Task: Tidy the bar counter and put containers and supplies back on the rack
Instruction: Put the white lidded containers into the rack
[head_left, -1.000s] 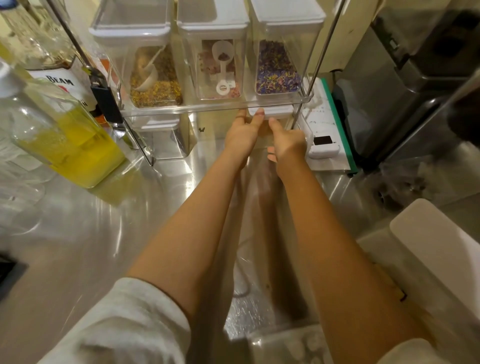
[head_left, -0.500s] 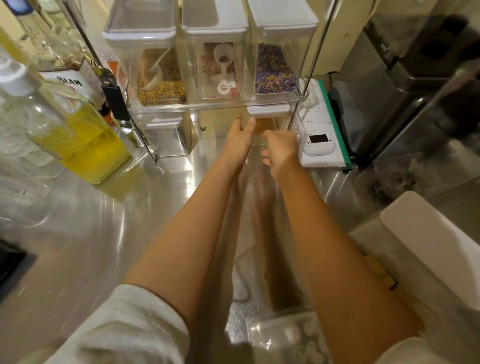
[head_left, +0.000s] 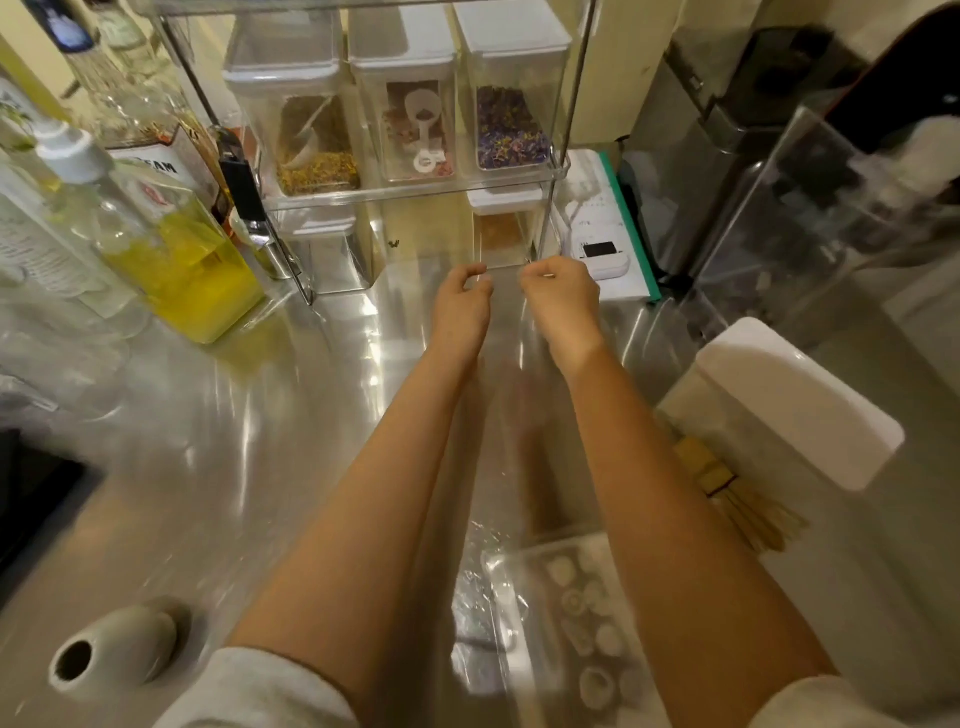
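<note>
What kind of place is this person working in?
Probably a bar or cafe prep counter: liquor bottles stand on a steel counter beside a clear rack holding lidded containers of dried flowers.

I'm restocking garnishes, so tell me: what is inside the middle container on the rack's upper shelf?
The middle container holds a white scoop standing in a thin layer of pinkish dried bits at the bottom. Its white lid hides the top, and I cannot identify the bits.
</note>
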